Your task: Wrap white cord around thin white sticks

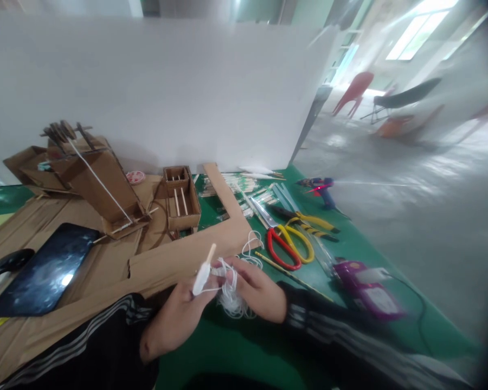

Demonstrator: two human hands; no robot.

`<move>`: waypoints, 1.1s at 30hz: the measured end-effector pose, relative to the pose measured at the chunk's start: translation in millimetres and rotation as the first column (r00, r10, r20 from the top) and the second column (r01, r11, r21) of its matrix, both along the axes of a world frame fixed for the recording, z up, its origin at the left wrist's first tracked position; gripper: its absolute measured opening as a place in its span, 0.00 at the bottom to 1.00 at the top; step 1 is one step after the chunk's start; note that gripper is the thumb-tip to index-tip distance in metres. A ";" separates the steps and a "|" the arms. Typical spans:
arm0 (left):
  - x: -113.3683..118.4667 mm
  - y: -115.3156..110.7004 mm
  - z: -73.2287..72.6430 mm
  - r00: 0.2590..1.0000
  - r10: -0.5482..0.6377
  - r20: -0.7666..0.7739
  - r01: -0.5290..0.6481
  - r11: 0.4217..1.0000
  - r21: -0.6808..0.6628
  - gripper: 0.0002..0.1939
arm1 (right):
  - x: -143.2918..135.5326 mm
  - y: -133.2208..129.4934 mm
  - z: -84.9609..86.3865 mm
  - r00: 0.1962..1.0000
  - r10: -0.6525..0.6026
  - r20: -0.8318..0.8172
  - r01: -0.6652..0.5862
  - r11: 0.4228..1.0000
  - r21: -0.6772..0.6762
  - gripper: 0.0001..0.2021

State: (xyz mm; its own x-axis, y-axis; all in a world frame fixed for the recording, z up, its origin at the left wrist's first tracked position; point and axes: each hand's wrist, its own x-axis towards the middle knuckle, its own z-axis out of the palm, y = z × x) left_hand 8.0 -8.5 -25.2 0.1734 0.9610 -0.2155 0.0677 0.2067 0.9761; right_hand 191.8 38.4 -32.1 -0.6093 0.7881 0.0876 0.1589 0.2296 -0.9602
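My left hand (184, 309) is closed on a thin wooden stick (203, 273) that has white string wound thickly round it. The stick's bare tip points up and away from me. Close beside it, my right hand (257, 287) is closed on a loose tangle of white string (232, 298). A strand runs from the wound stick towards the tangle, and loops trail onto the table beyond my right fingers. Some fingertips of both hands are hidden behind the string.
Red-and-yellow scissors (283, 248), pliers (315, 221) and a glue gun (323, 189) lie to the right, near a purple power strip (368, 290). Cardboard structures (91, 176), an L-shaped cardboard strip (187, 251) and a dark tablet (44, 271) are ahead and left. A white panel (154, 92) stands behind.
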 end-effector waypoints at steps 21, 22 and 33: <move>1.4 3.7 -3.5 1.000 -0.012 0.011 0.012 1.000 -0.018 0.27 | 4.3 1.6 3.3 0.986 0.163 -0.018 -0.164 0.984 -0.063 0.06; 1.0 3.0 -4.3 1.000 -0.013 0.004 0.013 1.000 -0.014 0.27 | 4.9 2.2 3.8 0.985 0.170 -0.008 -0.170 0.984 -0.058 0.06; -2.9 1.0 1.3 0.992 -0.125 0.023 0.126 0.991 -0.041 0.29 | 6.0 1.6 9.9 0.994 0.104 -0.016 -0.105 0.992 -0.070 0.04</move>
